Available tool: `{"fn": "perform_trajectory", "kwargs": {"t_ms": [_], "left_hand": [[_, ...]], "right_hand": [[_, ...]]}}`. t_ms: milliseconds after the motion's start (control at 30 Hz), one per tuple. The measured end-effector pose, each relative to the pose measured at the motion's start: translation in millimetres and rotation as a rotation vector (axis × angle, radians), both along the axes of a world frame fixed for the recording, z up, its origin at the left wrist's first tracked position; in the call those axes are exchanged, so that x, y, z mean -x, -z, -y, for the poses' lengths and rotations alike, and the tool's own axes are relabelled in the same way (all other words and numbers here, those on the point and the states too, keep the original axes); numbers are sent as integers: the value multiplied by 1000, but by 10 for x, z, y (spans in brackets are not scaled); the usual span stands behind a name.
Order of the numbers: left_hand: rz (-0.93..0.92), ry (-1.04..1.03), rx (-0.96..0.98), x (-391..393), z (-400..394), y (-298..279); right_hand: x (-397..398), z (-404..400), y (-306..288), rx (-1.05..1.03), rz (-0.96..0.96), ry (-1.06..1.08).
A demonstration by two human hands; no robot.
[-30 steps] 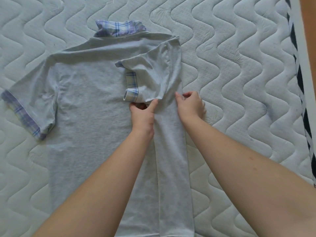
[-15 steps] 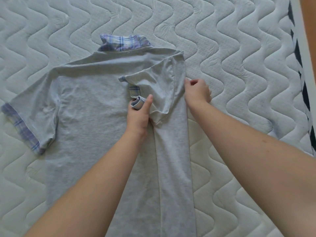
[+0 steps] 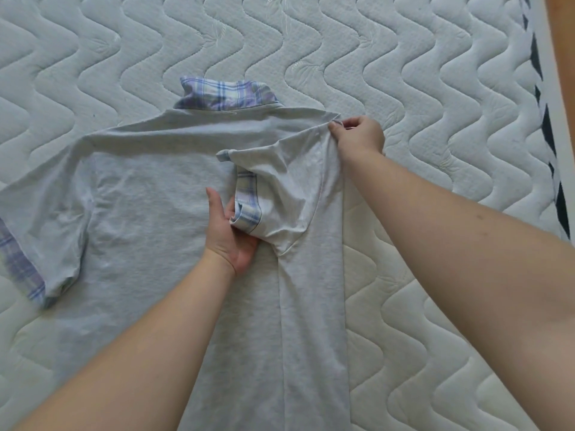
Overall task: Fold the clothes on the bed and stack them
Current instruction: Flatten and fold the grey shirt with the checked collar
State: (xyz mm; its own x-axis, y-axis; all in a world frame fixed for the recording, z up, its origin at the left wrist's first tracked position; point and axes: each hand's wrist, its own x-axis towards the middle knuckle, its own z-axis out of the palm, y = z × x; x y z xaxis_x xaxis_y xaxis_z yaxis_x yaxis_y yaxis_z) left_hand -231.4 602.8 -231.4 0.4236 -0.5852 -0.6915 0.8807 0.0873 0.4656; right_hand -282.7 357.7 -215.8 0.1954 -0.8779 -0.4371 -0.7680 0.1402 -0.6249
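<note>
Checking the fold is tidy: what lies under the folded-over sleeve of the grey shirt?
The sleeve lies on the grey shirt body. The left hand fingers reach under its plaid cuff; fingertips and cloth below are hidden. The right hand pinches the shoulder.

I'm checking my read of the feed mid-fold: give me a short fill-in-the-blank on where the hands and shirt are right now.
1. The grey shirt lies on a quilted ____.
2. The right hand pinches the shirt at its folded ____ corner.
3. The left hand holds the cuff of the ____-in sleeve.
4. The collar and cuffs have a ____ pattern.

Missing words: mattress; shoulder; folded; plaid
</note>
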Motion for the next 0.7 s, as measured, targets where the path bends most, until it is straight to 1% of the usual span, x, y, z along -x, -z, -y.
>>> {"fn": "perform_trajectory", "kwargs": {"t_ms": [100,233,333,400,467,533,567,633,700], "left_hand": [[58,63,17,21,-16,10],[105,117,32,36,-45,15],[126,105,-2,56,-45,32],[159,84,-53,63,-37,39],[195,75,-102,73,-20,8],[204,74,-158,84,17,-63],[194,68,-188,87,35,-104],[200,36,-244,77,46,-198],[334,15,-304,70,-6,-270]], "right_hand": [[-7,42,35,10,26,28],[-20,22,69,35,-6,38],[13,-62,12,165,16,46],[68,-188,-92,260,120,37],[139,-383,-199,248,220,-60],[212,-625,-263,129,280,-221],[245,-739,-280,69,284,-301],[293,-902,-262,-1,226,-444],[312,-959,-199,-45,165,-516]]}}
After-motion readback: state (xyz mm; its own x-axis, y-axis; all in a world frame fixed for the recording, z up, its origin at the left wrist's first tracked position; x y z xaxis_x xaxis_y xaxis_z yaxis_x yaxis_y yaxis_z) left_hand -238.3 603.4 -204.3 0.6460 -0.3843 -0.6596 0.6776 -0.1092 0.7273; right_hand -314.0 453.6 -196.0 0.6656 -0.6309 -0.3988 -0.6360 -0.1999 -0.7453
